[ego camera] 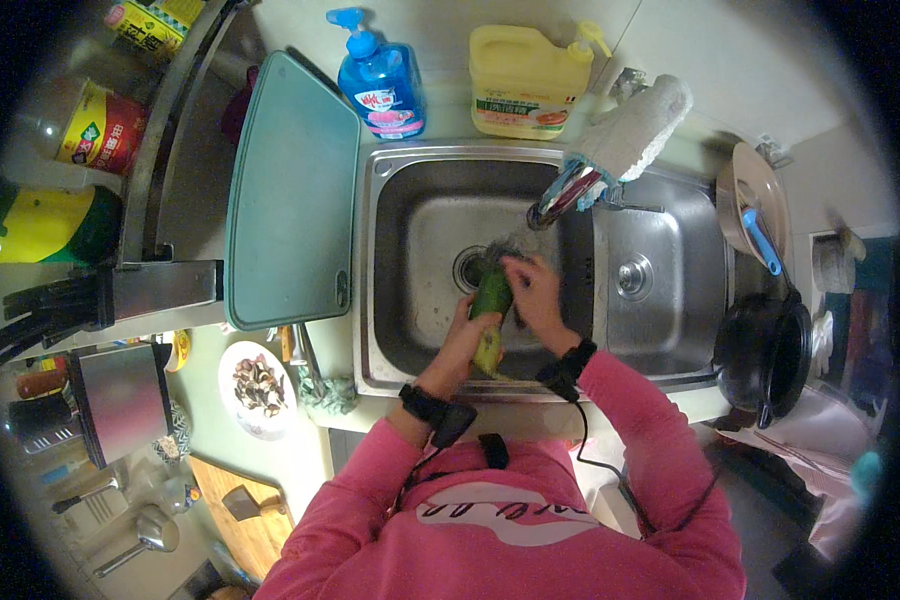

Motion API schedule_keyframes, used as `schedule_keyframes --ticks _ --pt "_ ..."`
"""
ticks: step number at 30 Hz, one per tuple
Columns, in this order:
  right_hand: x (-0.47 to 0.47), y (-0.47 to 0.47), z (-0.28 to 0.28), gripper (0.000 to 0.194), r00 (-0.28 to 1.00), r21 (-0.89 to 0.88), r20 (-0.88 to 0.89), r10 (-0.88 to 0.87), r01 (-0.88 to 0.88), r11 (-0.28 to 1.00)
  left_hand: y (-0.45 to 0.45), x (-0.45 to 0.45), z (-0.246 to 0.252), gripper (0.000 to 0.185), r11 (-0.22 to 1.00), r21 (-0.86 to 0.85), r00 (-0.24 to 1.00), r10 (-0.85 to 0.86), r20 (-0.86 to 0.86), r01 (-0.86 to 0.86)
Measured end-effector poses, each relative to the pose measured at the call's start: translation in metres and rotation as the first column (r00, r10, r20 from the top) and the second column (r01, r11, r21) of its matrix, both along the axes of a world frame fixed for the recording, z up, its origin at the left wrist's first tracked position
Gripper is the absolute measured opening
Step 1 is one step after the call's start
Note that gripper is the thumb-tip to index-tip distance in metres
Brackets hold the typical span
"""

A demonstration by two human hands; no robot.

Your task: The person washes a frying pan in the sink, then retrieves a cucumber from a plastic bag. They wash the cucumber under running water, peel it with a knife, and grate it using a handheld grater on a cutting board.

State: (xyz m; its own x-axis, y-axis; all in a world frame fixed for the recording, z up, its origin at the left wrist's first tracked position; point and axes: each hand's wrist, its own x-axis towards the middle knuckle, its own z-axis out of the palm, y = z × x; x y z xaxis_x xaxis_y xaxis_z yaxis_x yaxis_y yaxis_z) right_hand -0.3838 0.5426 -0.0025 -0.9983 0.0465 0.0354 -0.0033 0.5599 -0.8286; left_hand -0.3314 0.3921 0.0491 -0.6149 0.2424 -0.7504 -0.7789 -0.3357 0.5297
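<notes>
Over the larger bowl of a steel double sink (427, 217), my left hand (471, 334) is closed around the lower part of a long green vegetable (493, 292), perhaps a cucumber or gourd, with a paler yellowish end. At its upper right side, my right hand (534, 292) touches it near the far end with bent fingers. That end is blurred, and water appears to run onto it from the faucet (562, 196), which has a white cloth (634, 127) wrapped over it. Partly behind the vegetable is the drain (468, 270).
A green cutting board (292, 202) leans left of the sink. Behind stand a blue pump bottle (382, 82) and a yellow detergent jug (529, 82). Pans (763, 352) are at the right. A plate of sliced mushrooms (259, 390) and a wooden board (232, 510) lie lower left.
</notes>
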Motion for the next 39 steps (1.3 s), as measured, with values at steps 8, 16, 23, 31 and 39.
schedule_keyframes --ticks 8,16,23,31,39 --pt "0.008 -0.016 0.003 0.019 0.994 0.044 -0.076 -0.084 0.087 0.995 -0.017 -0.016 -0.030 0.036 0.804 0.514 0.907 0.075 0.414 -0.300" --pt "0.003 -0.008 0.005 0.019 0.967 -0.090 -0.176 -0.185 0.171 0.981 -0.023 -0.014 -0.032 0.043 0.275 0.668 0.647 -0.177 0.742 -0.691" --pt "0.003 -0.014 -0.009 0.020 0.990 -0.044 -0.096 -0.103 0.099 0.994 -0.021 -0.021 -0.018 0.037 0.304 0.621 0.618 -0.119 0.778 -0.723" --pt "-0.033 0.054 -0.020 0.046 0.635 -0.760 0.635 0.440 0.408 0.507 -0.040 -0.023 -0.008 0.048 0.272 0.802 0.729 -0.336 0.596 -0.531" --pt "0.032 0.040 -0.003 0.061 0.899 -0.658 0.176 0.401 -0.195 0.727 -0.031 -0.028 -0.008 0.056 0.756 0.636 0.985 0.168 0.039 -0.155"
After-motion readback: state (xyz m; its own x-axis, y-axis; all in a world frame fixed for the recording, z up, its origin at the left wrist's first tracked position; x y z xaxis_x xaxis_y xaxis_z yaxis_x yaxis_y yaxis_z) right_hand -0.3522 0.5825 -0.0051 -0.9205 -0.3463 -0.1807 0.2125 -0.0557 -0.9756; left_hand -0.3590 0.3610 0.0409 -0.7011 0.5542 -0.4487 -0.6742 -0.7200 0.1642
